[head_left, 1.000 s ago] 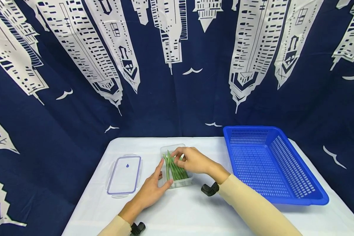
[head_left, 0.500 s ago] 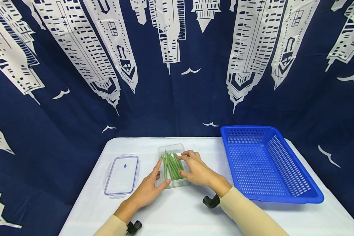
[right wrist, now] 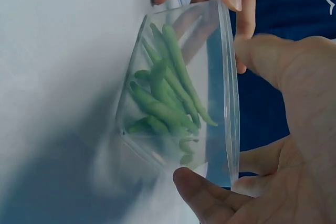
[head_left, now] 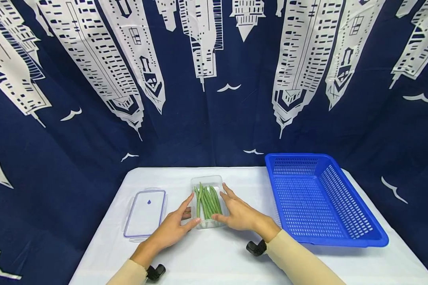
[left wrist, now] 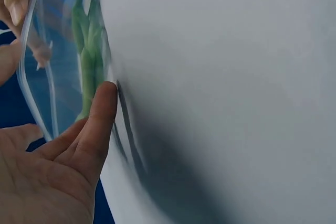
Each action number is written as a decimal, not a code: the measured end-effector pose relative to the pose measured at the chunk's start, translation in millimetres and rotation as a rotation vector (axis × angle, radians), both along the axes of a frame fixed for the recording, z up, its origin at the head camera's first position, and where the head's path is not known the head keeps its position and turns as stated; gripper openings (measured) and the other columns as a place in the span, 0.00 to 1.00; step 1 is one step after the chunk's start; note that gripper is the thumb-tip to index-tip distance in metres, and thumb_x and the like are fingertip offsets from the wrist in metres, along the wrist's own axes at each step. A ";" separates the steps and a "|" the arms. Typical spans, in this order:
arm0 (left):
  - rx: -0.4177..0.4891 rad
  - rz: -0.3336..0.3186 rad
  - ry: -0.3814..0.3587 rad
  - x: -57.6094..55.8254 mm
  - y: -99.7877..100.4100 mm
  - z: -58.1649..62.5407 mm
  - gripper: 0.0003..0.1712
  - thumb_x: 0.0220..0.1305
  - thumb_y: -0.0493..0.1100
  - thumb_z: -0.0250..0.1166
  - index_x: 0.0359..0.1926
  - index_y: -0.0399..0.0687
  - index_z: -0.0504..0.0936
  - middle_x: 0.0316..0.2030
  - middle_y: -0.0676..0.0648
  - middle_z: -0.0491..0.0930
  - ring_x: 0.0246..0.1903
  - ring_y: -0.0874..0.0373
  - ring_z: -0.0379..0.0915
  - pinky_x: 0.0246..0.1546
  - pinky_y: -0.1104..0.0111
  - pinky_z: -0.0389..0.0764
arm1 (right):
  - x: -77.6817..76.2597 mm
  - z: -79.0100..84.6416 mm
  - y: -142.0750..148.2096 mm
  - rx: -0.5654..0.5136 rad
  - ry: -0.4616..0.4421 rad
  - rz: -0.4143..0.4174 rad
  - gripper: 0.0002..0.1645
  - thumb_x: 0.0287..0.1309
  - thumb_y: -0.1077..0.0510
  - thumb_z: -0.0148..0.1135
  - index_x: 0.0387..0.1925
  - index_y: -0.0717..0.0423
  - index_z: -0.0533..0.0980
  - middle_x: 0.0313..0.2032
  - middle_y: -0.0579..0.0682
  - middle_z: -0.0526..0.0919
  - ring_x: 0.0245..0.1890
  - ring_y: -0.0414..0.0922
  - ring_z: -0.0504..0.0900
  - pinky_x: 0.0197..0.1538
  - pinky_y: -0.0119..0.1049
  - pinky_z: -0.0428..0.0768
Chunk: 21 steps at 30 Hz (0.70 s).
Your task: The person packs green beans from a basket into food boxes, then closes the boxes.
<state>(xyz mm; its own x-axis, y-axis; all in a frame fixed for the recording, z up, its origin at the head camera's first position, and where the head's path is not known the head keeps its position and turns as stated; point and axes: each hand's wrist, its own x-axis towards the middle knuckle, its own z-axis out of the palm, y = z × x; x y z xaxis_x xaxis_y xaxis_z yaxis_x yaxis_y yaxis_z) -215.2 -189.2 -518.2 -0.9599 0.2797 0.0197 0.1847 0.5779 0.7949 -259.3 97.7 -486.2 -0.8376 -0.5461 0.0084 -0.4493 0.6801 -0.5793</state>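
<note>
Several green beans [head_left: 208, 202] lie lengthwise in a clear plastic food container [head_left: 206, 180] on the white table. My left hand [head_left: 172, 225] is at the container's left side, its fingers fairly straight along the wall and the thumb by the near corner. On the other side, my right hand [head_left: 241, 213] has its fingers spread at the right wall, with the thumb over the near right rim. In the right wrist view the beans [right wrist: 168, 87] show through the container's wall, fingertips right at its edge. The left wrist view shows my left fingers [left wrist: 102, 111] extended against the container.
Left of the container lies a clear lid [head_left: 144, 215] with a blue seal, flat on the table [head_left: 214, 257]. A large blue plastic basket [head_left: 342, 240] stands at the right. Behind the table hangs a navy cloth [head_left: 185, 130] with white building prints.
My right hand has withdrawn from over the beans to the container's right side, its fingers straightening. My left hand stays by the left wall. The beans are more visible now.
</note>
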 end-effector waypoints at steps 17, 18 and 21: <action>-0.143 0.467 0.191 -5.3 -72.5 19.1 0.32 0.78 0.42 0.77 0.78 0.40 0.84 0.74 0.29 0.81 0.73 0.30 0.82 0.73 0.39 0.85 | 1.6 -8.4 0.5 -0.060 0.031 -0.075 0.66 0.68 0.31 0.84 0.86 0.72 0.68 0.93 0.65 0.57 0.87 0.67 0.73 0.86 0.62 0.76; -0.170 0.490 0.167 -3.6 -79.5 18.3 0.33 0.78 0.42 0.77 0.79 0.39 0.83 0.76 0.27 0.78 0.76 0.27 0.77 0.77 0.36 0.80 | 2.0 -8.5 1.3 -0.058 0.030 -0.074 0.67 0.68 0.31 0.84 0.86 0.72 0.67 0.93 0.65 0.57 0.87 0.67 0.73 0.85 0.62 0.76; -0.230 0.549 0.090 0.9 -100.4 14.1 0.39 0.76 0.43 0.77 0.82 0.34 0.77 0.81 0.22 0.68 0.82 0.20 0.63 0.84 0.30 0.67 | 3.5 -9.0 4.2 -0.052 0.036 -0.068 0.66 0.68 0.30 0.83 0.85 0.72 0.68 0.93 0.65 0.57 0.86 0.67 0.73 0.84 0.62 0.77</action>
<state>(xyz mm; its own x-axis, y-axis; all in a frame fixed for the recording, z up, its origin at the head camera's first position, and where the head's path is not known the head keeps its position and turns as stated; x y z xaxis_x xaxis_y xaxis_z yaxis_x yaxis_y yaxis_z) -214.4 -289.6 -504.1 -0.9626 -0.2497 0.1050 -0.1288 0.7631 0.6334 -255.9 101.9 -495.2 -0.8714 -0.4861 0.0658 -0.4242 0.6793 -0.5989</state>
